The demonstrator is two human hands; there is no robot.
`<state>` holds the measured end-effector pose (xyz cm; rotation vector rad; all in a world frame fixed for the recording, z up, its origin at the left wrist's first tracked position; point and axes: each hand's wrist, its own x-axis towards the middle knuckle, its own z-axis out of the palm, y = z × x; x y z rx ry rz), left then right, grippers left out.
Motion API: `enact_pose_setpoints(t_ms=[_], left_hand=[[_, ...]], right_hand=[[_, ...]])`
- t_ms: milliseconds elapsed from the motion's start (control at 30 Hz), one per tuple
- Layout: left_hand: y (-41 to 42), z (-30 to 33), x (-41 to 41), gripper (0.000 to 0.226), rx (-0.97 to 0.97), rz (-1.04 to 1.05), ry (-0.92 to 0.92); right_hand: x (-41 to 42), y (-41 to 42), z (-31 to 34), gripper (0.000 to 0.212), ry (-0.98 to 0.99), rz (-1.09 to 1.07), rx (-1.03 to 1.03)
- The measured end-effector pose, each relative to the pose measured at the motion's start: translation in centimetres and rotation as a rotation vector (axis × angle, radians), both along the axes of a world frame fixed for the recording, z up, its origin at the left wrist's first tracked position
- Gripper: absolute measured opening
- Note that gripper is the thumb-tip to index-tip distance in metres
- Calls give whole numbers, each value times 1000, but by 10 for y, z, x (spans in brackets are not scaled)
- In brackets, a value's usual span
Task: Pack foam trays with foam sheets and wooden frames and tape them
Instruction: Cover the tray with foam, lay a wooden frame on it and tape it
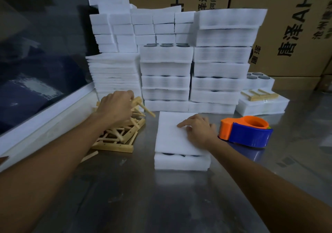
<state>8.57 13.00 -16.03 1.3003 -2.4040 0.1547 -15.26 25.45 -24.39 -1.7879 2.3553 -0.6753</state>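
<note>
A white foam tray [181,162] lies on the steel table in front of me, with dark round items showing under a white foam sheet [170,139] laid on top. My right hand [199,127] rests on that sheet with its fingers loosely spread. To the left is a loose pile of pale wooden frames [116,139]. My left hand [116,107] grips one wooden frame [143,108] at the top of the pile, lifted at an angle.
An orange and blue tape dispenser [246,130] sits just right of the tray. Stacks of foam trays [219,71] and foam sheets [115,74] stand behind. A taped tray topped by a wooden frame [260,94] lies at the right. Cardboard boxes [287,26] line the back.
</note>
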Motion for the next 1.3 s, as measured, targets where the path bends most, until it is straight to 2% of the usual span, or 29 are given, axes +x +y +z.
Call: enact_pose_setpoints(t_ms=[167,267,367,433,500,600,700,767,833,1000,1100,1200,1300], left_hand=[[18,14,-33,16,360,-88,644],[30,4,-60,14,579,-101,846],[32,-19,-85,10,664,-48,942],[31,-39,-96,13,656,34,898],[29,-55,-102,16,628,104,820],[30,-63,-107,11,542,143,762],[31,-61,-111,13,473,134,695],[32,-61,-113,16,458,142,653],[32,-63,-116,13,447,158,646],[37,-66,-121,17,456,208,640],[37,-66,-122,15,452,217,641],[40,-66,-121,23,426,204,630],[39,-69,-118,15,433,156,638]], right_hand=[[-9,-2,-4,37,-141,52,-38],[-12,-3,-5,28,-196,50,-38],[-15,-2,-5,18,-279,18,-62],[-17,-3,-6,16,-345,-11,-110],[-18,-4,-9,23,-401,0,-162],[-19,-4,-13,28,-454,19,-179],[-23,-4,-7,42,-727,-6,-194],[-26,-2,-1,32,-872,-29,-195],[-25,0,-1,19,-837,-19,-181],[-20,3,-12,24,-562,20,-125],[-17,6,-9,12,-482,29,-117],[-14,6,-6,12,-440,33,-130],[-14,6,-3,12,-419,30,-124]])
